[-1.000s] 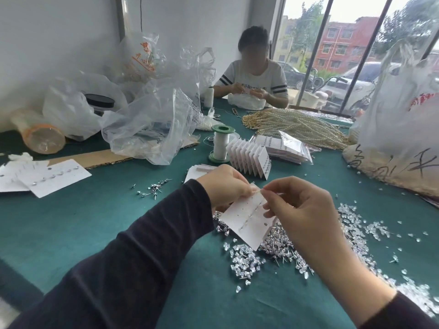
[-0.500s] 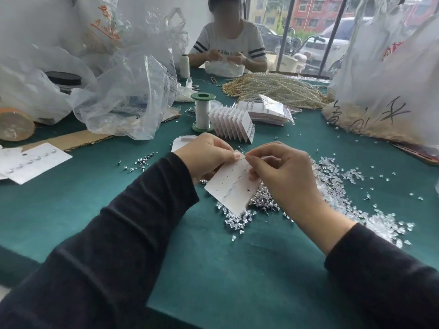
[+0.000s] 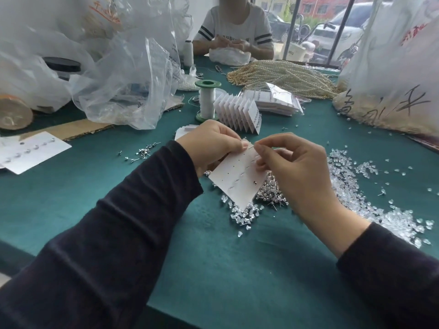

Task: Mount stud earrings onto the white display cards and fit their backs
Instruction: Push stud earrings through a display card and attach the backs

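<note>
My left hand (image 3: pixel 211 143) pinches the top corner of a white display card (image 3: pixel 238 180), held tilted above the green table. A row of studs with clear backs runs down the card beside a row of small holes. My right hand (image 3: pixel 292 167) pinches a small piece at the card's upper edge, thumb and forefinger tip to tip; the piece itself is too small to make out. A pile of silver stud earrings (image 3: pixel 270 193) lies under the card. Clear plastic backs (image 3: pixel 244 214) are scattered below and spread far to the right (image 3: pixel 370 186).
Finished cards (image 3: pixel 240 112) stand fanned beside a green-capped thread spool (image 3: pixel 207 100). A loaded card (image 3: pixel 33 150) lies far left, loose studs (image 3: pixel 142 153) near it. Plastic bags (image 3: pixel 128 74) crowd the left, pearl strands (image 3: pixel 282 76) and a big bag (image 3: pixel 392 67) the right. A person sits opposite.
The view has tipped down and drawn closer. Both hands stay on the card, and my right fingers have shifted to the card's upper edge by my left thumb.
</note>
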The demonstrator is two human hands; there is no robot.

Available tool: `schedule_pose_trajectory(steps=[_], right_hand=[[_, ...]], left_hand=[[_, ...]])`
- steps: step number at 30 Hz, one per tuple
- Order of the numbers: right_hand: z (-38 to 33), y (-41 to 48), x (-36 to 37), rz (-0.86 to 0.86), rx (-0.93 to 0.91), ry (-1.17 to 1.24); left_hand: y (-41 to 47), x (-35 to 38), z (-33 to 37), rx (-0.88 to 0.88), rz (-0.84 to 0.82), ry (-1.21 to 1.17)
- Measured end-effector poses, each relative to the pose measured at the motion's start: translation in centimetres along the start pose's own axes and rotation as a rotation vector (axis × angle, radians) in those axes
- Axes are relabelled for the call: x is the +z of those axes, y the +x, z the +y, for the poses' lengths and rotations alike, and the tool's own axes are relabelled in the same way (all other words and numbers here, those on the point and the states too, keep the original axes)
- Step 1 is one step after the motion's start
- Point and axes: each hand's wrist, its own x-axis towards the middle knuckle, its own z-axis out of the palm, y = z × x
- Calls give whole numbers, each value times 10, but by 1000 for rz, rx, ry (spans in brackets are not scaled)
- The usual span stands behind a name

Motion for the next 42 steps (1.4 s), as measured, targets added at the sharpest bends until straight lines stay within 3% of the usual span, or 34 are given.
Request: schedule_pose_trajectory(steps=[11, 20, 42], right_hand=[[1, -1, -1, -24, 30, -50], [6, -3, 1, -17, -76, -237], [2, -1, 0, -69, -203, -347]], left_hand=[[3, 2, -5, 32, -22, -1], [6, 4, -7, 50, -7, 15], [4, 4, -8, 158, 58, 175]])
